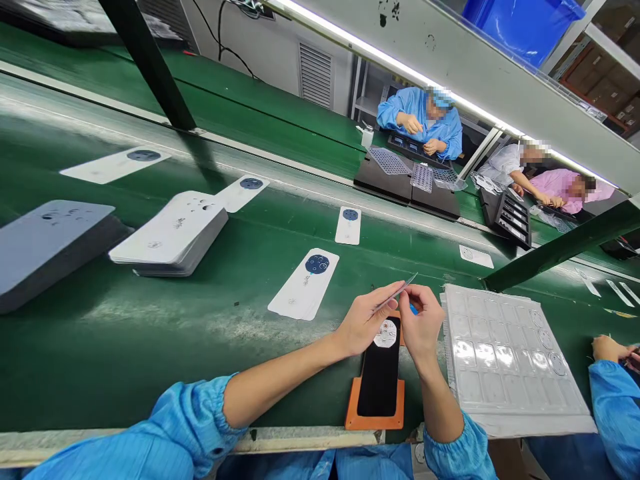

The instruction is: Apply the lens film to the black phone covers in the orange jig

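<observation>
My left hand [364, 320] is closed on a thin panel [395, 295], seen almost edge-on. My right hand [421, 320] pinches at the panel's near edge, and a bit of blue [413, 309] shows by its fingers. Whether that blue is a film or tab I cannot tell. Below both hands lies an orange fixture [375, 423] carrying a black phone-shaped plate [379, 380] with a round white patch [385, 334]. Left of my hands is a white phone-back-shaped panel [300, 293] with a dark blue camera circle.
Stacks of white panels [170, 230] and grey panels [45, 233] stand at left. A clear compartment tray [500, 387] lies at right, below a green slanted post [560, 247]. Co-workers [420, 123] sit across the line; another person's sleeve [613, 407] is at far right.
</observation>
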A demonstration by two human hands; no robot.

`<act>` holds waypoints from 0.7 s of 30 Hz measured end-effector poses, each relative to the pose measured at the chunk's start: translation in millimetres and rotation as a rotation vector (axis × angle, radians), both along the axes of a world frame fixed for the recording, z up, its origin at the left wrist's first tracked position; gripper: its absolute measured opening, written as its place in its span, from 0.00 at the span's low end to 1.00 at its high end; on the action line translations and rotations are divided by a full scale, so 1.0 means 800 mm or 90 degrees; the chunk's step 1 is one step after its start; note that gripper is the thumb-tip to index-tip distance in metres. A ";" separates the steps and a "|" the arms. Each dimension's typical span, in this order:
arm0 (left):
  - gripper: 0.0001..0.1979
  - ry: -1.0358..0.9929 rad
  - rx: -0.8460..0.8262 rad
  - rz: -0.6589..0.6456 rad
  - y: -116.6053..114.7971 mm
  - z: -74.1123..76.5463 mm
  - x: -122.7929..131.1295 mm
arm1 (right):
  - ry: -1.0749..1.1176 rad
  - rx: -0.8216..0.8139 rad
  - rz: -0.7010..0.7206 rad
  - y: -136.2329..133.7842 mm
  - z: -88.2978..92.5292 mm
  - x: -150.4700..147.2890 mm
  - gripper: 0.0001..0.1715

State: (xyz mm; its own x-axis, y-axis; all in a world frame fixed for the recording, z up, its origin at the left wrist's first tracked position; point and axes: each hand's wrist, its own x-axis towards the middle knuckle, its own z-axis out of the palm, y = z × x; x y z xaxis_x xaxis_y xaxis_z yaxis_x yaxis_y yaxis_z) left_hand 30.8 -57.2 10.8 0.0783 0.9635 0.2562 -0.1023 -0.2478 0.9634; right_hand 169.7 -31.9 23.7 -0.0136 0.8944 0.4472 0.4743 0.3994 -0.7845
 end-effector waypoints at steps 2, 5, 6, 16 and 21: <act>0.28 0.003 0.023 -0.010 -0.003 0.000 0.002 | -0.008 0.004 -0.015 0.000 0.000 -0.002 0.10; 0.28 0.016 0.040 -0.015 -0.006 -0.002 0.006 | -0.035 0.017 -0.023 0.002 -0.002 -0.005 0.10; 0.27 0.022 0.028 -0.011 -0.006 -0.005 0.007 | -0.050 0.024 -0.028 0.003 -0.004 -0.005 0.10; 0.27 -0.279 -0.228 0.162 0.030 -0.018 -0.011 | -0.289 -0.254 -0.164 0.051 -0.038 0.102 0.07; 0.28 -0.233 -0.214 0.151 0.018 0.011 -0.022 | -0.350 -0.269 -0.142 0.043 -0.040 0.138 0.16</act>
